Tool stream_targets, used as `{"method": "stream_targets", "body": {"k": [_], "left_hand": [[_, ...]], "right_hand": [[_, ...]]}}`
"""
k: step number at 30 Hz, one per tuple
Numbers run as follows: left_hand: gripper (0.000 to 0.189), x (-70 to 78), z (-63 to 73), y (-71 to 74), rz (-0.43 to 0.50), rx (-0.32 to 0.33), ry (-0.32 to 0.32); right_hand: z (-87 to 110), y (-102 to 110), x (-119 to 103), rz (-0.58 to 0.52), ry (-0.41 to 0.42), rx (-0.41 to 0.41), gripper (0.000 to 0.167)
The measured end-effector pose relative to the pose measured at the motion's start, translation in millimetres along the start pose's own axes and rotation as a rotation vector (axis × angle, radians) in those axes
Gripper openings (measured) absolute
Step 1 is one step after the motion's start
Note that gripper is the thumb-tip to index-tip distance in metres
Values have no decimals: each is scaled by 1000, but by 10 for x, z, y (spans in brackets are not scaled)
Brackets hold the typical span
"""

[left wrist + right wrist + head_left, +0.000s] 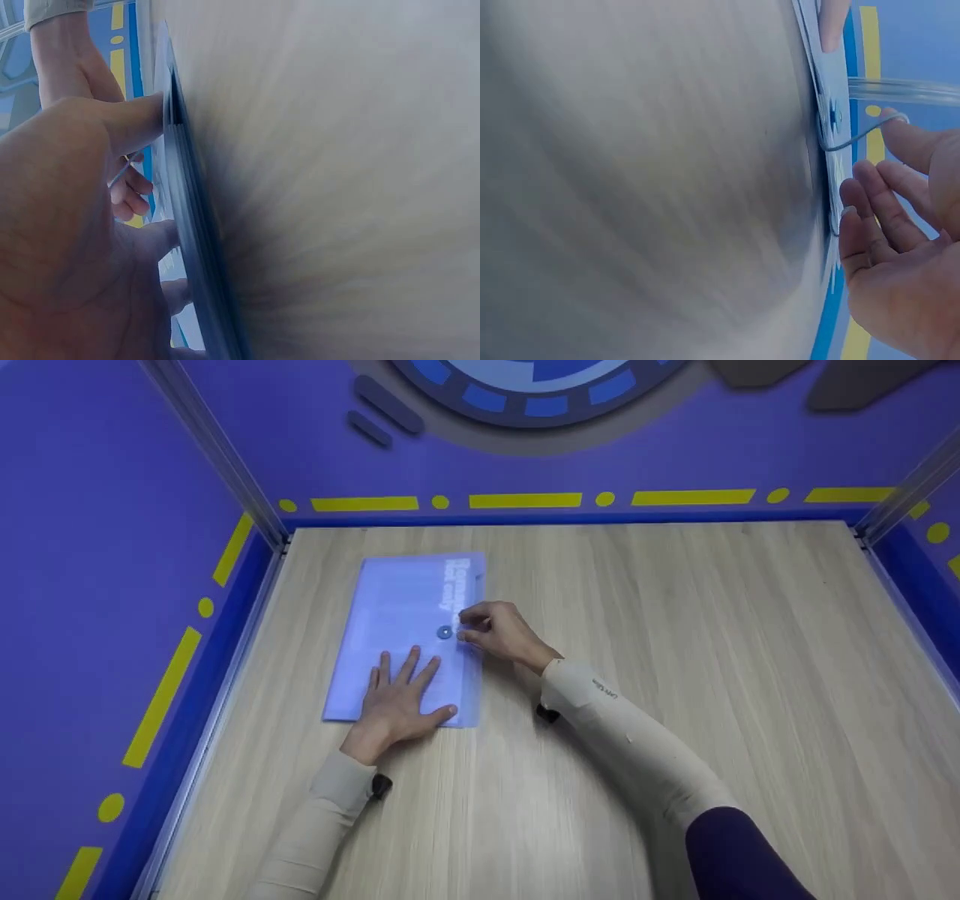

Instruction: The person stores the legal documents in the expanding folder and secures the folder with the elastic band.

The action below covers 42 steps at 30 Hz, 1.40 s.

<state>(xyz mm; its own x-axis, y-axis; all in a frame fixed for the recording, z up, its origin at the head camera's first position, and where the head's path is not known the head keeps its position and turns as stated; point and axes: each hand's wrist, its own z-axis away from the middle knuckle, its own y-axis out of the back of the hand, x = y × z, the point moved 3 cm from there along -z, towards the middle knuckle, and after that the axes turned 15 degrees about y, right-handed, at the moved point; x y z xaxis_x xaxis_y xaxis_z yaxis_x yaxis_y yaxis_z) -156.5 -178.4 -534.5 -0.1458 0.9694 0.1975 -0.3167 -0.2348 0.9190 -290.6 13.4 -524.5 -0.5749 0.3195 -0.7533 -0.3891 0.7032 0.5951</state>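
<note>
A translucent blue-violet document folder (390, 600) lies on the table with pale lettering near its right side. A round button (445, 632) sits near its right edge. My left hand (399, 705) rests spread on the folder's near part, thumb by the near edge. Above the flap by the button, my right hand (506, 634) has its fingers bent. A thin elastic cord (855, 140) runs from the folder up to my right thumb tip (900, 127), as the right wrist view shows. The left wrist view shows the folder's layered edge (196, 225) side-on beneath my left fingers.
The wood-grain table (675, 622) extends to the right and in front of the folder. Blue-violet panels (90, 547) with yellow marks wall it in at the left, back and right. Metal posts (225, 442) stand at the back corners.
</note>
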Motion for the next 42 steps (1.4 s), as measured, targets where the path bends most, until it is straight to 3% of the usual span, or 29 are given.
{"method": "stream_targets", "body": {"k": [22, 42], "left_hand": [[91, 25, 11, 6, 14, 12, -17], [94, 15, 6, 27, 52, 2, -28]], "right_hand": [[-227, -332, -74, 294, -14, -67, 17], [-337, -457, -141, 459, 46, -130, 13]]}}
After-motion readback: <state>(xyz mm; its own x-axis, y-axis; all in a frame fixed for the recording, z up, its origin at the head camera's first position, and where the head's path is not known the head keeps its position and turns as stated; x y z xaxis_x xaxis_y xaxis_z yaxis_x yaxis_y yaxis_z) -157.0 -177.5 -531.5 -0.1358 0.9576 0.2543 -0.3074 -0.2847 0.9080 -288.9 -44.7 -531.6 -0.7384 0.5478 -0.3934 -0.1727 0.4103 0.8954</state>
